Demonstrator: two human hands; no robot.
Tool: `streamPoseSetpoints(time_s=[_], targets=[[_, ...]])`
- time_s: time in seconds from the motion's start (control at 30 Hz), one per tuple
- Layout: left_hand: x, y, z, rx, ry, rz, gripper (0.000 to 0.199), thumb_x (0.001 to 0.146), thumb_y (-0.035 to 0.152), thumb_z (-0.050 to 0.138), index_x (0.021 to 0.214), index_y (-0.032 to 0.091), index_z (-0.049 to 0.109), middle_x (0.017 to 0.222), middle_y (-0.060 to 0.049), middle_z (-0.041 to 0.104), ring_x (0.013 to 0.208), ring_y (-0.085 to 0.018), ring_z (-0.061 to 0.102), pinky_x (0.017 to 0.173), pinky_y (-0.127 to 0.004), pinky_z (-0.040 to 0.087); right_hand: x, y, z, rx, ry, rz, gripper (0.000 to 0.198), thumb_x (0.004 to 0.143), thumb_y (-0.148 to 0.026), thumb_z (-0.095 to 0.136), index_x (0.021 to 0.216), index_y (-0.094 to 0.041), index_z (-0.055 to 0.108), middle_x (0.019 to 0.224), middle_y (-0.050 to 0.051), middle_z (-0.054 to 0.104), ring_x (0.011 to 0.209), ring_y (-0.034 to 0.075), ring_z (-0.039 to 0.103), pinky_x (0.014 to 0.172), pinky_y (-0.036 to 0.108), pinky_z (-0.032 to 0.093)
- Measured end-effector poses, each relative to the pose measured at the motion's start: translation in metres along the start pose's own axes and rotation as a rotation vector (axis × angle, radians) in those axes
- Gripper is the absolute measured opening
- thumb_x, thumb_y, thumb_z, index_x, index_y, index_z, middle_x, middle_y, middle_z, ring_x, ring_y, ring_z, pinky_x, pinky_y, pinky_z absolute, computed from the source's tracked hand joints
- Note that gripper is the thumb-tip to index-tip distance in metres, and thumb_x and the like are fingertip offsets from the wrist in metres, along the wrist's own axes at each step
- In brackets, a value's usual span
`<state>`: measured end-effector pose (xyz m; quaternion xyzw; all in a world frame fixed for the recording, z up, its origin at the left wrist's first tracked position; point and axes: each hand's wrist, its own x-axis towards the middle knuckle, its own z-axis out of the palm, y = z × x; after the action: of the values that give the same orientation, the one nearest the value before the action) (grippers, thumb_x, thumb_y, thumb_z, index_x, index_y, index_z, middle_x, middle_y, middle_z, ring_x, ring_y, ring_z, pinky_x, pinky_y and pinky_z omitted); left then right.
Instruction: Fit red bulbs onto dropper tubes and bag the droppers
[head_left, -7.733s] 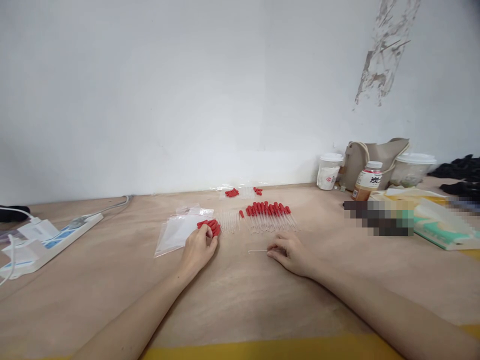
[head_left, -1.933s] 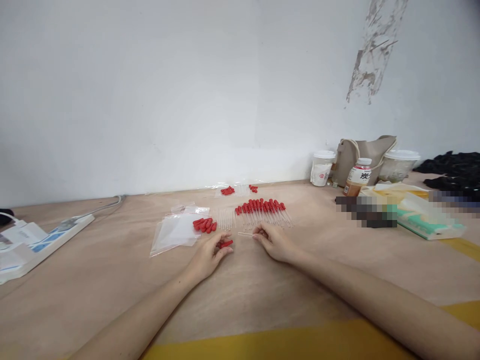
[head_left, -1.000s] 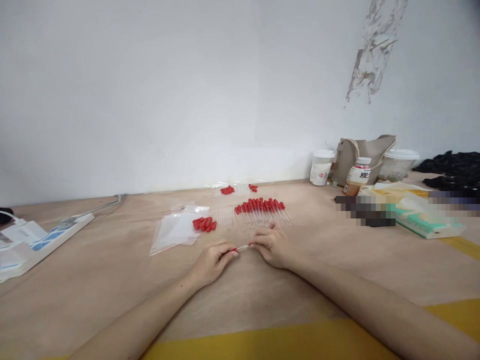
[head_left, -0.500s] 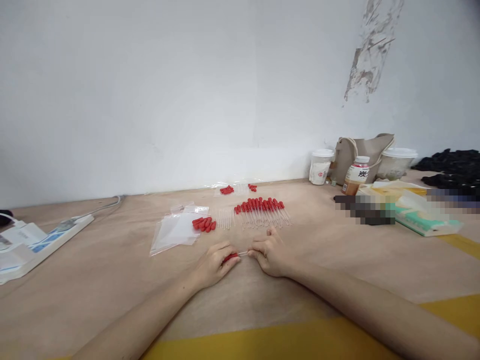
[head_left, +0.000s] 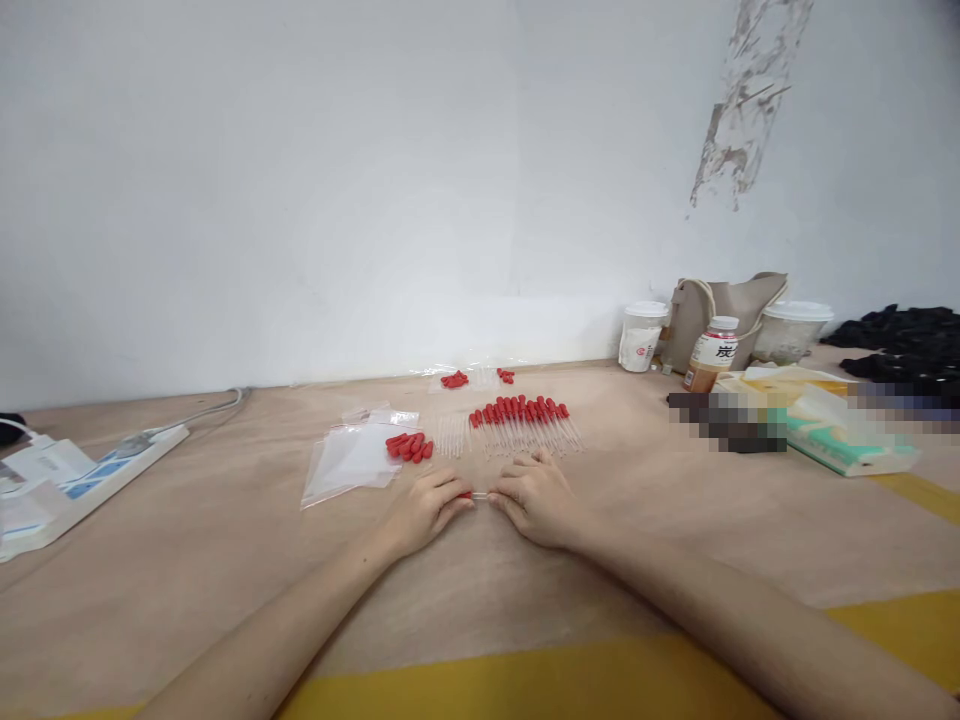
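Two-handed hold over the work table [head_left: 465, 610]; clock centred on the held clear tube [head_left: 481, 496], twelve toward the wall [head_left: 330, 200]. At nine, the left hand [head_left: 431, 508] is closed about a red bulb [head_left: 466, 495], largely hidden in its fingers. At three, the right hand [head_left: 536, 500] pinches the tube, which spans the short gap between the hands—probably gripped near its end to keep the thin stem from bending. The two parts appear to meet in line; how far they overlap cannot be told. Loose red bulbs [head_left: 409, 447] lie at ten, seemingly for the left hand's reach, partly on flat clear bags [head_left: 352, 465]. Bare tubes [head_left: 450, 437] are ranged at eleven, red-topped droppers [head_left: 519, 412] at one—apparently sorted by kind.
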<state>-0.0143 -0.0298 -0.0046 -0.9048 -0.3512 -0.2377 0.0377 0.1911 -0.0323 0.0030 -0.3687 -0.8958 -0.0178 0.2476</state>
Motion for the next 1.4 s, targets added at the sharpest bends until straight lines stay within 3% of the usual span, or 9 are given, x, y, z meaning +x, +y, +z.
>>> streamPoseSetpoints(time_s=[0.13,0.27,0.33,0.43,0.6,0.87,1.03,1.27,1.4], targets=[[-0.002,-0.004,-0.001,-0.028,0.076,-0.017,0.020,0.087,0.028,0.043,0.100,0.021,0.058,0.089,-0.004,0.060,0.082,-0.017,0.054,0.074,-0.029,0.042,-0.002,-0.003,-0.011,-0.103,-0.062,-0.021,0.024,0.083,-0.025,0.042,0.080,-0.021,0.066,0.080,0.005,0.063,0.082,0.016,0.048,0.074,0.032,0.022],[-0.009,-0.010,0.001,-0.050,0.216,-0.212,0.035,0.085,0.028,0.046,0.120,0.021,0.045,0.114,-0.007,0.053,0.107,-0.021,0.047,0.091,-0.036,0.038,0.003,0.020,-0.009,0.033,-0.067,0.232,0.020,0.077,-0.024,0.047,0.072,-0.020,0.065,0.073,0.002,0.063,0.073,0.014,0.052,0.070,0.027,0.028],[-0.012,-0.011,0.000,-0.076,0.137,-0.246,0.038,0.083,0.033,0.048,0.119,0.021,0.047,0.121,-0.007,0.049,0.112,-0.022,0.044,0.094,-0.039,0.036,0.013,0.038,-0.006,0.188,-0.103,0.423,0.022,0.074,-0.027,0.047,0.063,-0.018,0.063,0.061,0.000,0.060,0.060,0.012,0.051,0.060,0.023,0.030],[-0.014,-0.009,-0.004,-0.134,-0.125,-0.204,0.040,0.085,0.040,0.044,0.121,0.023,0.048,0.130,-0.006,0.043,0.118,-0.022,0.041,0.097,-0.038,0.034,0.036,0.058,-0.002,0.330,-0.117,0.597,0.025,0.069,-0.032,0.049,0.053,-0.016,0.059,0.051,-0.001,0.055,0.053,0.011,0.051,0.052,0.021,0.030],[-0.013,-0.005,-0.007,-0.135,-0.243,-0.199,0.045,0.087,0.044,0.036,0.127,0.024,0.041,0.135,-0.004,0.036,0.124,-0.019,0.032,0.102,-0.037,0.028,0.081,0.052,0.011,0.191,-0.008,0.764,0.024,0.067,-0.036,0.051,0.052,-0.019,0.061,0.058,0.001,0.061,0.065,0.016,0.056,0.067,0.026,0.034],[-0.014,-0.005,-0.008,-0.156,-0.224,-0.205,0.043,0.087,0.042,0.038,0.126,0.025,0.042,0.134,-0.004,0.038,0.124,-0.021,0.033,0.101,-0.039,0.030,0.106,0.054,0.047,-0.006,0.023,0.822,0.033,0.071,-0.044,0.046,0.072,-0.018,0.066,0.079,0.009,0.066,0.079,0.023,0.059,0.081,0.040,0.027],[-0.012,-0.003,-0.009,-0.143,-0.210,-0.200,0.042,0.087,0.040,0.040,0.125,0.023,0.044,0.132,-0.007,0.041,0.122,-0.022,0.036,0.099,-0.041,0.033,0.101,0.056,0.046,-0.057,-0.012,0.761,0.040,0.073,-0.049,0.043,0.078,-0.017,0.066,0.081,0.011,0.066,0.081,0.024,0.058,0.082,0.041,0.024],[-0.010,0.000,-0.011,-0.127,-0.212,-0.195,0.041,0.087,0.038,0.040,0.124,0.022,0.045,0.131,-0.008,0.042,0.122,-0.021,0.036,0.098,-0.041,0.034,0.105,0.036,0.043,-0.111,-0.043,0.604,0.031,0.078,-0.038,0.041,0.080,-0.019,0.065,0.081,0.009,0.066,0.081,0.021,0.058,0.083,0.039,0.022],[-0.011,-0.001,-0.010,-0.134,-0.205,-0.198,0.041,0.087,0.038,0.041,0.125,0.022,0.045,0.131,-0.008,0.042,0.122,-0.021,0.036,0.099,-0.040,0.033,0.115,0.026,0.046,-0.124,-0.082,0.639,0.026,0.073,-0.030,0.047,0.085,-0.014,0.064,0.085,0.013,0.065,0.083,0.023,0.059,0.085,0.040,0.021]])
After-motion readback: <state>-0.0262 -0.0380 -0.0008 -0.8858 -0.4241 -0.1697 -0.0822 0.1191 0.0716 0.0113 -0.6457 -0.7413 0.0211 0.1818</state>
